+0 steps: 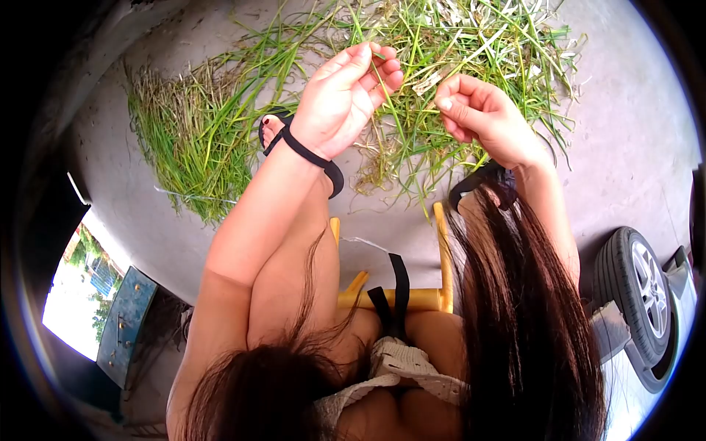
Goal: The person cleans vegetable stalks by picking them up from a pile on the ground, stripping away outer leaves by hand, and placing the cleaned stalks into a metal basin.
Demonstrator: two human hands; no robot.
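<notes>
Long green grass blades (391, 94) are pinched between the thumb and fingers of my left hand (349, 95), which is raised over the grass with its palm turned up. My right hand (485, 117) is a little to the right, its thumb and forefinger pressed together. A thin pale strand, seemingly a grass blade, shows at those fingertips. Beneath and beyond both hands lies a loose, tangled heap of green and dry grass (471, 44) on the floor. A neater bundle of grass (176, 132) lies to the left, with a thin pale string (195, 196) across its lower end.
I sit on a low yellow stool (445, 250), with black sandals (334, 176) on my feet near the grass. A car wheel (640, 287) stands at the right. The concrete floor (287, 220) stretches around, and a bluish panel (126, 327) stands at the lower left.
</notes>
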